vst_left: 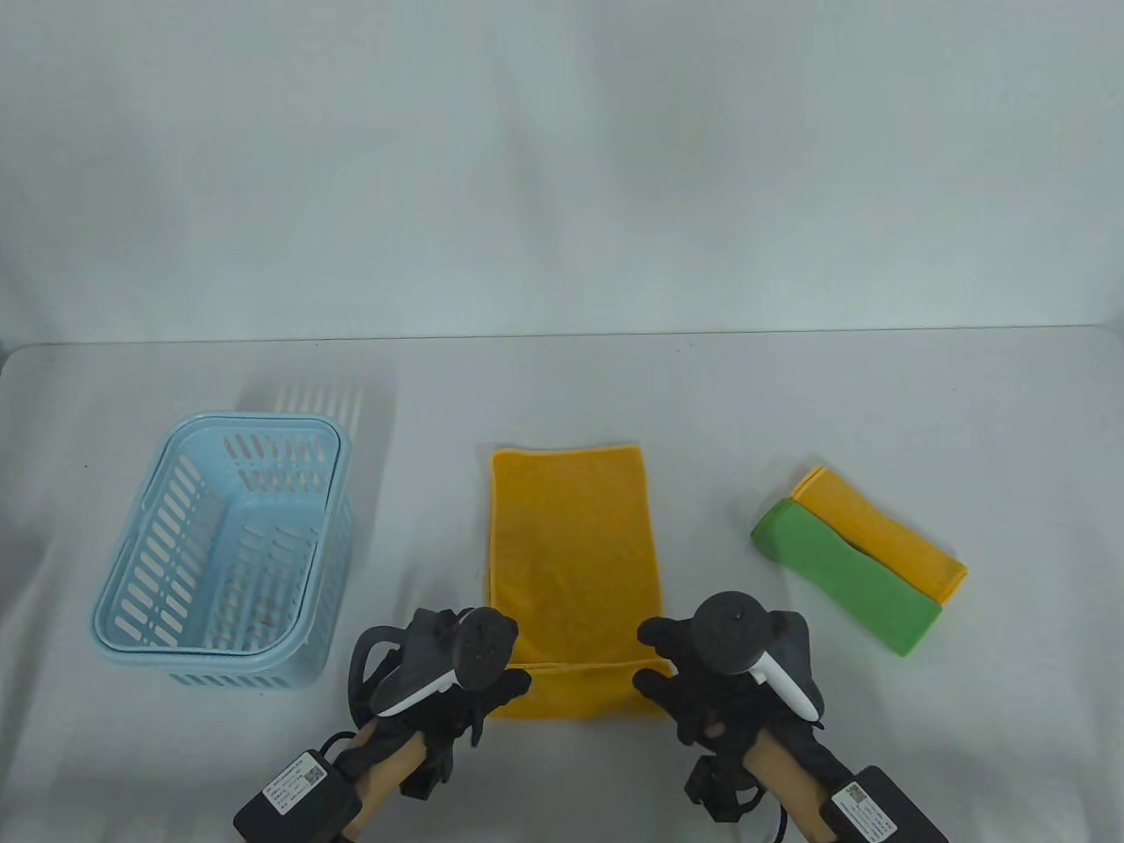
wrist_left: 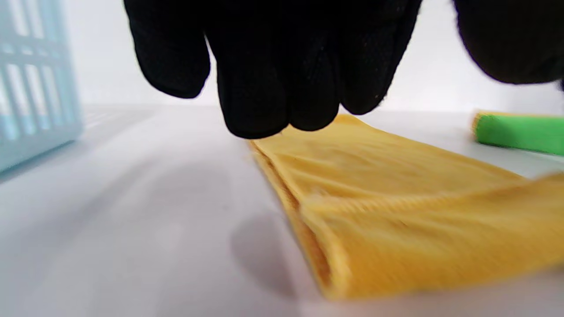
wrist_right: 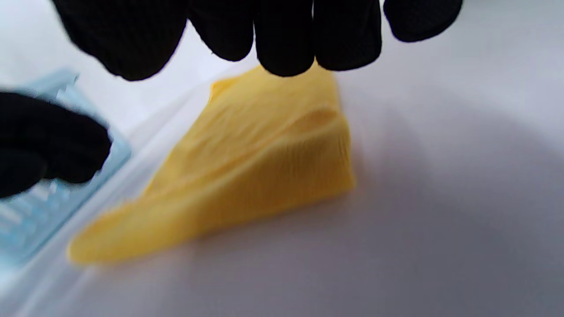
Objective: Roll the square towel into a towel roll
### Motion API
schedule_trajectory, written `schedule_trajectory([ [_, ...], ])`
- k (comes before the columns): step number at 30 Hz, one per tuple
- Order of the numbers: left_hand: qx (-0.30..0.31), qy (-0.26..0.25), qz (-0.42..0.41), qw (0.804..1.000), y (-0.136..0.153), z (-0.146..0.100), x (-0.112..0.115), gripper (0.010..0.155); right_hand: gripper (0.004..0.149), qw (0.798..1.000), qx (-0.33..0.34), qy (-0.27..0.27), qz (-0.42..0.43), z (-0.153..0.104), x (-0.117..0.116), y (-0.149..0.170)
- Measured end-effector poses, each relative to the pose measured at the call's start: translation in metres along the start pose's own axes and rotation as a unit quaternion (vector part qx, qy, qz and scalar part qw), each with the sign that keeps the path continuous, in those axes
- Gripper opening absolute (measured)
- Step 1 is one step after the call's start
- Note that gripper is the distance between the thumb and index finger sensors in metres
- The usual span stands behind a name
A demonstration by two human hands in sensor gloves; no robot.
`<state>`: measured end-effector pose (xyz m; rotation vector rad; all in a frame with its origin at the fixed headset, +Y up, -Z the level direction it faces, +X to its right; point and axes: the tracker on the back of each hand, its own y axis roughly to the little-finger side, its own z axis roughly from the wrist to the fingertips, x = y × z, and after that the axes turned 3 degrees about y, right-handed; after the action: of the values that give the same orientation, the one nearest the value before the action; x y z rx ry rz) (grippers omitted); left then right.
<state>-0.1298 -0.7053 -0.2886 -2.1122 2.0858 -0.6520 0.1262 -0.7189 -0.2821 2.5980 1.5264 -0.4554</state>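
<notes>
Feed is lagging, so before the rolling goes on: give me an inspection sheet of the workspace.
Surface: white table, lightly wrinkled cover.
Job's things: yellow towel folded into a strip, near end turned over once.
Clutter: blue basket to the left; green towel and second yellow towel folded to the right.
Hands: left hand and right hand at the fold's corners; grip unclear.
Cables: black leads at both wrists.
Surroundings: plain white wall.

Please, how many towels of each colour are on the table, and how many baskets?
Yellow towels: 2, the one being rolled and a folded one
Green towels: 1
Blue baskets: 1
Total: 4
</notes>
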Motion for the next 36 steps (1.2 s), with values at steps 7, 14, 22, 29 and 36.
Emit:
schedule_trajectory([
  [7,0.050,0.052,0.088,0.994,-0.024,0.005,0.023,0.067,0.071,0.989,0.022,-0.026,-0.146,0.004,-0.029,-0.009],
  [14,0.060,0.066,0.118,0.989,-0.027,0.005,0.034,0.067,0.065,0.977,0.022,-0.007,-0.213,0.006,-0.042,-0.005],
  [22,0.055,0.062,0.123,0.989,-0.026,0.005,0.037,0.069,0.054,0.971,0.029,0.040,-0.236,0.010,-0.049,-0.004],
  [29,0.041,0.076,0.124,0.989,-0.023,0.010,0.044,0.083,0.045,0.983,0.015,0.059,-0.171,0.013,-0.035,0.001],
  [36,0.026,0.053,0.106,0.993,-0.014,0.014,0.037,0.065,0.044,0.995,-0.008,0.051,-0.083,0.020,-0.022,0.014],
])
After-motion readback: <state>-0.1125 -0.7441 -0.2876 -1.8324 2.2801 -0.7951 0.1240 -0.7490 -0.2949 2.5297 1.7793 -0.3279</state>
